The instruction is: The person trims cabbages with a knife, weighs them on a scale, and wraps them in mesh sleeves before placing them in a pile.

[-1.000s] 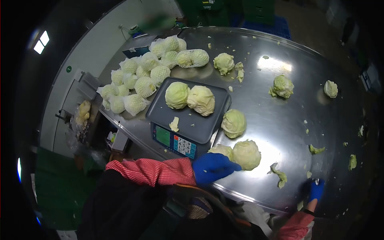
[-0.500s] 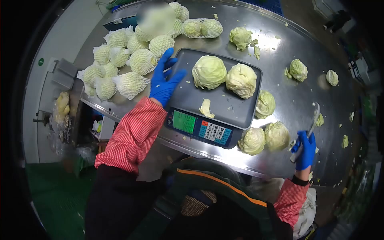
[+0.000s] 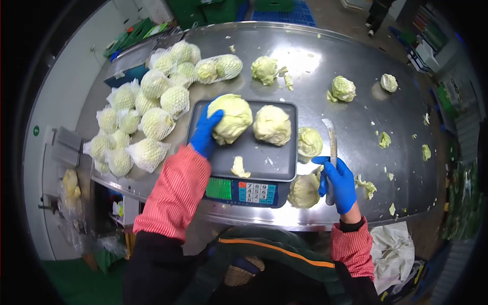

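My left hand (image 3: 207, 131), in a blue glove, is wrapped round the left side of a pale green cabbage (image 3: 231, 119) at the digital scale. A second cabbage (image 3: 272, 125) rests on the scale's grey tray (image 3: 213, 165), beside a loose leaf scrap (image 3: 240, 167). To the right, my gloved right hand (image 3: 339, 184) is closed round a knife (image 3: 332, 140), its curved blade pointing away from me. Near that hand, one cabbage (image 3: 309, 142) lies against the scale's right side and another cabbage (image 3: 303, 191) sits closer to me. The green display (image 3: 218, 188) is too blurred to read.
Several net-wrapped cabbages (image 3: 156, 123) are piled left of the scale. Across the steel table (image 3: 351, 56) lie a cabbage (image 3: 265, 69), another cabbage (image 3: 343, 88), a small one (image 3: 389, 83) and leaf scraps (image 3: 384, 140). A person (image 3: 377, 14) stands in the far background.
My left hand has gone from open beside the tray to gripping the left cabbage. My right hand has brought the knife leftward, nearer the scale. The head view has shifted.
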Demonstrator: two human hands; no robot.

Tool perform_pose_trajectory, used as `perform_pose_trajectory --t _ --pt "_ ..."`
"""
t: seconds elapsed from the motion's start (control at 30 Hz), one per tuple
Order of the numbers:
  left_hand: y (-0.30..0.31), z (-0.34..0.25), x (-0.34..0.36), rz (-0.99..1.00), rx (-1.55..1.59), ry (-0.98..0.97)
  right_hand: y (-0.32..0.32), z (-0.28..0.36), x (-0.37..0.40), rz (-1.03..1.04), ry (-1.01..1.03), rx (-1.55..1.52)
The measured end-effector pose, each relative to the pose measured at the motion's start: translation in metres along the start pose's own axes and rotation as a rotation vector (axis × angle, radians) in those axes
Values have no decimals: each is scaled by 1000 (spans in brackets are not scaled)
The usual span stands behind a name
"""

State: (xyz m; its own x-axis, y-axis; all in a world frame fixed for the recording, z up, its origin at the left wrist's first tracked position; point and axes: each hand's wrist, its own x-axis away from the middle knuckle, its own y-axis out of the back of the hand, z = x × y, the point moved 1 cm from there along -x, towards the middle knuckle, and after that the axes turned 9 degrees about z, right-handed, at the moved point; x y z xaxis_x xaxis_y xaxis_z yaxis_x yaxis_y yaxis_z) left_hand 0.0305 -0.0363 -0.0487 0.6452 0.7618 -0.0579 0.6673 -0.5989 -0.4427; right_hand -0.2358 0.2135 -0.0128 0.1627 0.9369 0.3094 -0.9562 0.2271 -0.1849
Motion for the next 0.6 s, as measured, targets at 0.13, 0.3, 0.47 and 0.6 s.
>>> perform_pose_trajectory --t 0.13,0.3,0.47,0.6 --pt "-98 -31 7 207 556 328 1 15 -6 130 134 -137" --pt "-196 42 -14 528 732 843 34 7 -5 42 256 -273" --pt "-282 117 -38 470 24 239 118 -19 35 -179 53 -407" --pt "-321 180 -45 661 -731 -40 180 -36 52 -372 -36 -296"
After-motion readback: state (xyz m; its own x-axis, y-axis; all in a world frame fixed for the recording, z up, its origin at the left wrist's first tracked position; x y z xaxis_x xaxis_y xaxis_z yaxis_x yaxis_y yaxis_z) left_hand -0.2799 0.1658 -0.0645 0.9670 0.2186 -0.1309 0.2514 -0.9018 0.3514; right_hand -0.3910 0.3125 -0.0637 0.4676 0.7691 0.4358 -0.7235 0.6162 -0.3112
